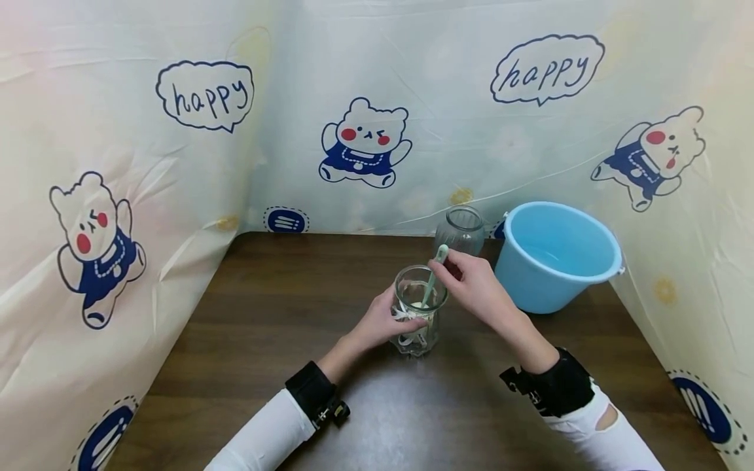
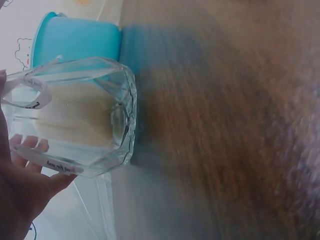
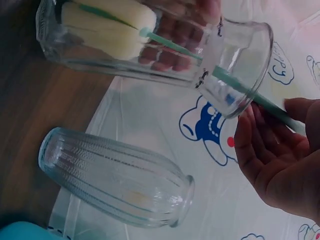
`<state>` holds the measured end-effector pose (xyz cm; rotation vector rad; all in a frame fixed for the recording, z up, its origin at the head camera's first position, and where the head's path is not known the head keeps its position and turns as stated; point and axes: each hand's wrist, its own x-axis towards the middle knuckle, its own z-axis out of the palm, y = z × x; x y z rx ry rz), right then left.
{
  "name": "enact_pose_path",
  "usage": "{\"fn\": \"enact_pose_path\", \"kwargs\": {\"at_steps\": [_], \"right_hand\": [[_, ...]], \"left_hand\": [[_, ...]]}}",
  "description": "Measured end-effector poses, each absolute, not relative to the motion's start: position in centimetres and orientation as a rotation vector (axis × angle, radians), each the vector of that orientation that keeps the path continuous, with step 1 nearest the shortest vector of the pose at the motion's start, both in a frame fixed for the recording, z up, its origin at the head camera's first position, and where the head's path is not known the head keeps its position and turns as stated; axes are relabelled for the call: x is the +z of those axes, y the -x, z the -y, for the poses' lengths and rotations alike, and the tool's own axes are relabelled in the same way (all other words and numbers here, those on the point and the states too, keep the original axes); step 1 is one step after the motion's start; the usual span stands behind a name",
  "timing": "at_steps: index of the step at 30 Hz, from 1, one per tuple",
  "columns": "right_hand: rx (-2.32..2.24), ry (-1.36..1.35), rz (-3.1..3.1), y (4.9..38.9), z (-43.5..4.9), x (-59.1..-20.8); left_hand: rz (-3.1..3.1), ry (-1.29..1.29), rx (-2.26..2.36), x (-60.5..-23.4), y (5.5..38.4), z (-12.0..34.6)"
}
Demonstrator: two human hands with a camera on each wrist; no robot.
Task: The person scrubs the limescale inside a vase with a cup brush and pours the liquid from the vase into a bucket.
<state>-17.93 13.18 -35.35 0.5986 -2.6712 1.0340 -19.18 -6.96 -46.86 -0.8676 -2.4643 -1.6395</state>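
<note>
At the near edge, 2 white sleeves (image 1: 265,428) are reaching in from left and right, and 2 black bands (image 1: 565,389) are circling the wrists. Under them, a brown table (image 1: 265,327) is showing its wood grain. From the left, the left hand (image 1: 377,320) is holding a clear jar (image 1: 419,343), its thumb and fingers curling around the glass. The jar is sitting upright over the middle of the table. A white printed ribbon (image 2: 45,96) is wrapping the jar, and a pale block (image 3: 95,42) is lying inside its lower part. A green stick (image 1: 429,288) is slanting out through the jar's mouth, its lower part running down to the block. The right hand (image 1: 468,281) is pinching the stick's upper end, just above the rim. Beyond this hand, a 2nd, ribbed jar (image 3: 120,177) is standing upright. To its right, a blue bucket (image 1: 538,291) is standing. Farthest off, a pale cloth (image 1: 448,52) is hanging, bearing 3 bears and 2 bubbles reading "happy"
</note>
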Motion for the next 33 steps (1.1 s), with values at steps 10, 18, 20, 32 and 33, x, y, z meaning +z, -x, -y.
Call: {"fn": "enact_pose_path", "kwargs": {"at_steps": [10,18,20,32,33], "right_hand": [[1.025,-0.704,2.578,17.4,-12.5,-34.2],[1.062,-0.765,2.473,16.4,-12.2,-31.8],[1.095,-0.764,2.442,16.3,-12.1,-31.1],[1.169,-0.793,2.543,16.6,-11.1,-32.8],[1.163,-0.795,2.537,16.5,-11.1,-32.6]], "left_hand": [[2.440,0.939,-1.635,-47.0,19.9,7.0],[2.480,0.907,-1.588,-48.5,20.9,7.1],[2.479,0.916,-1.587,-48.4,21.0,7.1],[2.494,0.925,-1.622,-48.1,20.8,6.9],[2.497,0.923,-1.618,-48.1,20.7,6.9]]}}
